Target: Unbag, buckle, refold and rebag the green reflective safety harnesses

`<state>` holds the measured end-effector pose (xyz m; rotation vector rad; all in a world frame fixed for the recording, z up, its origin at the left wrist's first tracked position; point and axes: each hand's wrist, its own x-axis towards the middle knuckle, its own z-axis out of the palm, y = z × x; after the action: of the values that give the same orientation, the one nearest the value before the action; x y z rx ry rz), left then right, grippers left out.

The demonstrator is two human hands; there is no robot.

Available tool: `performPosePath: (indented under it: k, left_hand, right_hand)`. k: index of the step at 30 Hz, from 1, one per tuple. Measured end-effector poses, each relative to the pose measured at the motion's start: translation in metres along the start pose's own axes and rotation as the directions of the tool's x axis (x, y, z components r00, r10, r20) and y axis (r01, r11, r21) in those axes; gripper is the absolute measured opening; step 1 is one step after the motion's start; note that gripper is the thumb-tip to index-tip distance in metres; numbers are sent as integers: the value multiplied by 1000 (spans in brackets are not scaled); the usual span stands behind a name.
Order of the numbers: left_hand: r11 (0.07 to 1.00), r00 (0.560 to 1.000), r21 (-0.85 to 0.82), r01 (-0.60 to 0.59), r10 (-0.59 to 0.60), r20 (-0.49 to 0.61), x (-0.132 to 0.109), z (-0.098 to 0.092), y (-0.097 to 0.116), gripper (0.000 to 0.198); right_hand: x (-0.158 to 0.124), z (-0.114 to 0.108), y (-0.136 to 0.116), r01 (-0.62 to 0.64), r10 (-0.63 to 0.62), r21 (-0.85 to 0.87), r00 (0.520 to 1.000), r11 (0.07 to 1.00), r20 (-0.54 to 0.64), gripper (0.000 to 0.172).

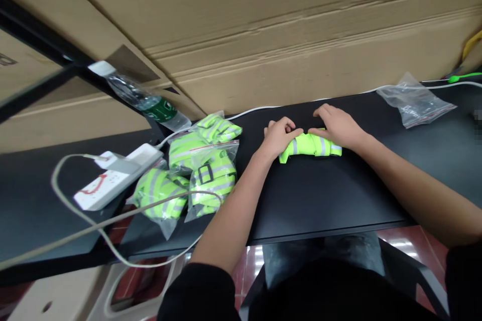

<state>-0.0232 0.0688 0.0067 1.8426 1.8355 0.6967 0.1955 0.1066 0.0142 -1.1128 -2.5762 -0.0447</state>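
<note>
A folded neon-yellow vest with grey reflective stripes (309, 146) lies on the black table (320, 195). My left hand (277, 136) rests on its left end with the fingers curled over the fabric. My right hand (337, 125) presses on its right part, fingers bent down onto it. Both hands grip the rolled bundle between them.
Several bagged neon vests (196, 170) are piled at the left. A white power strip (109, 180) with cables and a water bottle (146, 103) lie further left. An empty clear zip bag (414, 100) sits at the back right. Cardboard (263, 25) walls the far side.
</note>
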Motion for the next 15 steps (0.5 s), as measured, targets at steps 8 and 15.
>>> performPosePath:
  k: [8,15]
  left_hand:
    - [992,991,-37,-125,123,-52,-9,5,-10,7]
    - [989,987,-44,-141,137,-89,-31,0,-9,9]
  right_hand:
    - [-18,1,-39,428,-435,107,900,897,41,64]
    - [-28,2,-49,322,-315,-59,943,945,109,54]
